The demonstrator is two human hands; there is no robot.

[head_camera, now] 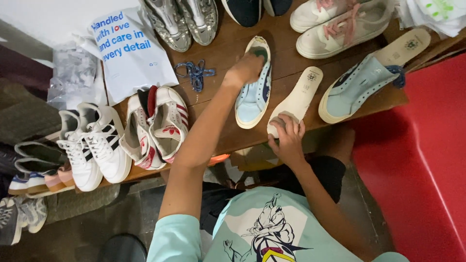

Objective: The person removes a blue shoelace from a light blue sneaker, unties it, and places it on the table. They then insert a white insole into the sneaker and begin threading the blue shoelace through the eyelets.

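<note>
Wooden brown tabletop (228,46) ran across the frame w/ a red surface (427,145) beside it, shoes packed all over.

Your left hand (245,68) sat on the heel opening of the pale-blue canvas sneaker w/ cream sole (252,94), fingers curled down into/around the collar; couldn't tell how tight the grip was. That sneaker lay mid-table, toe pointing toward you.

Your right hand (287,138) pressed on the near end of the loose cream foam insole (296,99), fingers bent over its edge, thumb side hidden. Insole lay just beside the blue sneaker, on its right, close but not clearly touching.

Further right of the blue sneaker: its matching pale-blue shoe (357,87), laces out, w/ a second cream insole (403,47) at its far end. Left of the blue sneaker: a bundle of blue laces (195,73), then a white-and-red striped pair (155,126), then a white pair w/ black stripes (92,145). Beyond it, at the far table edge: silver glitter shoes (182,19) and a white pair w/ pink laces (340,22). A white printed bag (128,48) lay past the laces.
</note>
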